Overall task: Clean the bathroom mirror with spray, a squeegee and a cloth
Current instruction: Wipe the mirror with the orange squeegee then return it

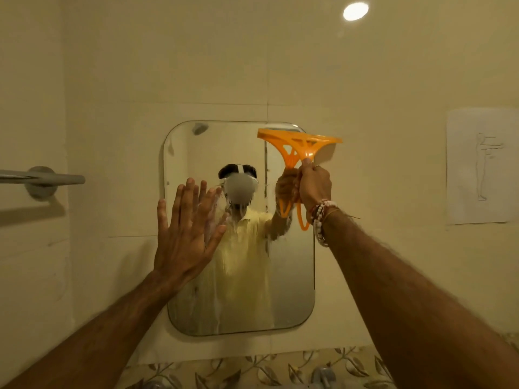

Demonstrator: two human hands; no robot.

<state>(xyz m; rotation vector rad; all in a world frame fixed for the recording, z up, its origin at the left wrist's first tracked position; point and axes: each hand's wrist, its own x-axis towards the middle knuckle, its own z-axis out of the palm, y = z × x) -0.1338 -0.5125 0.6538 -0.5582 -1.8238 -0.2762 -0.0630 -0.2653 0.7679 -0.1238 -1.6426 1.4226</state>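
A rounded rectangular mirror (292,276) hangs on the cream tiled wall, streaked with wet foam down its middle. My right hand (313,183) grips the handle of an orange plastic squeegee (299,143), whose blade lies across the mirror's top right corner. My left hand (185,231) is flat and open, fingers spread, at the mirror's left edge at mid height. The glass reflects a person in a yellow shirt. No spray bottle or cloth is in view.
A metal towel bar (42,179) juts from the wall at the left. A sheet of paper with a line drawing (481,165) is stuck on the wall at the right. A leaf-patterned tile band (252,369) and tap fittings (324,374) run below.
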